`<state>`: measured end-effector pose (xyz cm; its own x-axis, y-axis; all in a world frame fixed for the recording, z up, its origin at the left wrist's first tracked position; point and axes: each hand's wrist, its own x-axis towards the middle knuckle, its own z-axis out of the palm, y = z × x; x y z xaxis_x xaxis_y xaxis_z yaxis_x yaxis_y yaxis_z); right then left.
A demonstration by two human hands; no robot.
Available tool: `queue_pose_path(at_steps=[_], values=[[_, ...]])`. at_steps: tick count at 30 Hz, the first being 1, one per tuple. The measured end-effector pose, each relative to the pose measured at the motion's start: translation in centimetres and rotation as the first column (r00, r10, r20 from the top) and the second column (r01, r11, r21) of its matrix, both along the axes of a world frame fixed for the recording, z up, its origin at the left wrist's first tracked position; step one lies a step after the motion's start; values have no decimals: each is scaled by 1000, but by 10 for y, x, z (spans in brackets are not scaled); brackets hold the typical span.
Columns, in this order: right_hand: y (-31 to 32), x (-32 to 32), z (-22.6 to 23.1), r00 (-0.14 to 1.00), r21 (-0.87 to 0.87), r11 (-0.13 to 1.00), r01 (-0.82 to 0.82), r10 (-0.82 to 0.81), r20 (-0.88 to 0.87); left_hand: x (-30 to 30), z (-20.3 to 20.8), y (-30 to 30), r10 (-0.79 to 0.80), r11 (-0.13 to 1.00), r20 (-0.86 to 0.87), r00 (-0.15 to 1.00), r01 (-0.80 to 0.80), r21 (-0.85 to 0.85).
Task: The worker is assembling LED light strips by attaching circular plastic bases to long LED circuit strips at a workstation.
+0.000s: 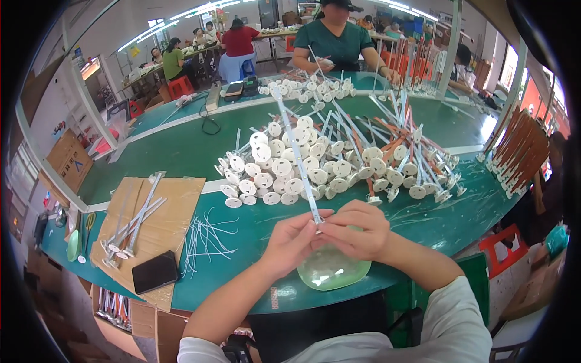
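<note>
My left hand (289,239) and my right hand (356,231) meet in front of me above the near edge of the green table. Both pinch the lower end of a long, narrow LED strip (296,147) with small dots along it. The strip points up and away, slightly leftward. What the fingertips touch at its end is mostly hidden. Under my hands sits a translucent green bowl (331,272); its contents are hard to make out. Just beyond the strip lies a big heap of white round discs (281,166) with silver and brown strips attached.
On the left lie a cardboard sheet (181,196) with several strips, a black phone (155,272), loose white wires (203,242) and scissors (91,222). Brown strips (520,151) stand racked at the right. A co-worker (336,42) sits across the table behind another disc heap (311,88).
</note>
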<state>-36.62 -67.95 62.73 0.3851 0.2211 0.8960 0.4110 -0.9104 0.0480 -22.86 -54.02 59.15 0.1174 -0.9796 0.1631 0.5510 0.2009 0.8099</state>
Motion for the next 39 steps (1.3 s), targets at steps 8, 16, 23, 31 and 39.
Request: queue_pose_path(at_steps=[8, 16, 23, 31, 39], values=[[-1, 2, -8, 1000, 21, 1000, 1, -2, 21, 9, 1, 1, 20, 999, 262, 965, -32, 41], [7, -3, -10, 1000, 97, 995, -8, 6, 14, 9, 2, 8, 5, 1000, 314, 950, -12, 19], [-2, -3, -9, 984, 216, 968, -129, 152, -93, 15, -2, 3, 35, 999, 244, 969, -33, -13], [-4, -10, -11, 983, 218, 965, -144, 165, -82, 15, -9, 1, 176, 976, 527, 831, -80, -201], [-7, -9, -18, 967, 146, 974, 173, -140, -210, 20, -20, -6, 409, 912, 588, 698, -325, -249]])
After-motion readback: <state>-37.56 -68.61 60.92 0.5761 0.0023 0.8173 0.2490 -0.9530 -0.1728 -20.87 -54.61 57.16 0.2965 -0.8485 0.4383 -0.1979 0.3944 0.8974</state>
